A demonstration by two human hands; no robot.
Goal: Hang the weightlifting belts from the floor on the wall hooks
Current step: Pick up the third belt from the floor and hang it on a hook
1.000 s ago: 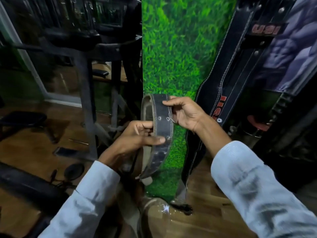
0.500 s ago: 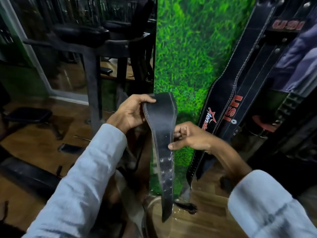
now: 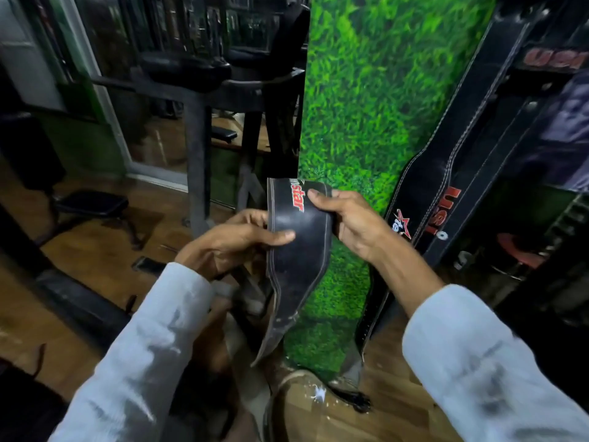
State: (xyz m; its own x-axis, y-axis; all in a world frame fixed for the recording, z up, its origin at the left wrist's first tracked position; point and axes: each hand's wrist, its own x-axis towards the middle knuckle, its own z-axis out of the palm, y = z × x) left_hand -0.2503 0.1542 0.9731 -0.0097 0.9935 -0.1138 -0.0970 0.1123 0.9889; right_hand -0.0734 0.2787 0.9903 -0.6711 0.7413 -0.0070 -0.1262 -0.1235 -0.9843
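Pretty dim gym from where I'm watching. Straight ahead is a tall wall panel covered in bright green fake grass [image 3: 376, 100], easily the brightest thing in the room. The glossy brown wood-plank floor [image 3: 95, 250] picks up a few soft reflections. To the left of the grass panel stands a dark metal exercise machine frame [image 3: 197, 138] with black padded rests on top, and a low black padded bench [image 3: 92, 204] sits on the floor near the left edge. Behind those I can make out a mirror or glass wall with a pale frame [image 3: 105, 90]. Far right there's a purple-toned poster [image 3: 567, 129], too blurry to read.
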